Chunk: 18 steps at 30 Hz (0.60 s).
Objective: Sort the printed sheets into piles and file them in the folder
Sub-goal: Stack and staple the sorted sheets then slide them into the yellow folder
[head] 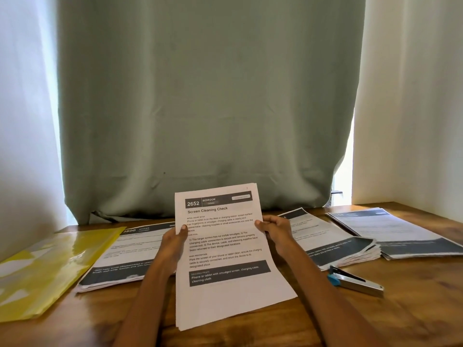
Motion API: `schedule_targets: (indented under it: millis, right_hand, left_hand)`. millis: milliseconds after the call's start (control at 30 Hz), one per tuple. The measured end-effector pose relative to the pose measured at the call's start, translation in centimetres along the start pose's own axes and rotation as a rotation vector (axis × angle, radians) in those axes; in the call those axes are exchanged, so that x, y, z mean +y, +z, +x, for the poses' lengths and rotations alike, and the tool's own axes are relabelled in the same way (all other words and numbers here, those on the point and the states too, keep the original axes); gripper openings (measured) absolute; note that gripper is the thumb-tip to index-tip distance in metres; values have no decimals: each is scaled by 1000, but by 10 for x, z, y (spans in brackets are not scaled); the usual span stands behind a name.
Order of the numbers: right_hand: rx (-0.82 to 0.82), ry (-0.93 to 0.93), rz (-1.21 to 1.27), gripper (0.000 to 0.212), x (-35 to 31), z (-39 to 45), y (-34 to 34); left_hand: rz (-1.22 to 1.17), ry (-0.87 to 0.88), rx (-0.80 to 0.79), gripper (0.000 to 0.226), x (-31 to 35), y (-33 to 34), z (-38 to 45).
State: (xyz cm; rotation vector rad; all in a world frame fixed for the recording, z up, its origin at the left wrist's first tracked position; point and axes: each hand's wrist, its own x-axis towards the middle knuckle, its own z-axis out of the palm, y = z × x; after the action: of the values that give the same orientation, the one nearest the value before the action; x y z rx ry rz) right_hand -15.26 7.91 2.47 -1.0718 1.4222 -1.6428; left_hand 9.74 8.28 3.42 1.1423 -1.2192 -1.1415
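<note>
Both hands hold a stack of printed sheets (225, 251) up off the wooden table (375, 319), tilted toward the camera. The left hand (172, 242) grips the stack's left edge with the thumb laid across the front of the top page; the right hand (275, 230) grasps the right edge, fingers curled onto the paper. The top page reads "2652 BEDROOM" and "Screen Cleaning Check" (the smaller print below is partly legible).

Three piles lie flat on the table behind the held stack. The left pile (125, 254) shows a header beginning "3800" and sits just beside a yellow folder (45, 269), which lies at the far left of the table and appears to touch or slightly overlap that pile's edge. The middle pile (325, 239) lies to the right of the right hand, its near corner curled upward. The right pile (400, 229) lies just beyond it, near the table's right edge; their edges meet or overlap.

A stapler (355, 281) with a blue end rests on the table in front of the middle pile. A grey-green curtain (200, 96) hangs behind the table
</note>
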Motion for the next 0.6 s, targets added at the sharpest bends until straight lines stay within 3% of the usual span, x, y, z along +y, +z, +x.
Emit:
schedule_targets:
  millis: [467, 600]
  right_hand:
    - [-18, -23, 20, 10, -4, -2, -2]
    - [65, -233, -80, 6, -9, -8, -2]
  left_hand:
    - [15, 27, 24, 27, -1, -2, 3]
    - [-19, 89, 47, 24, -4, -2, 1]
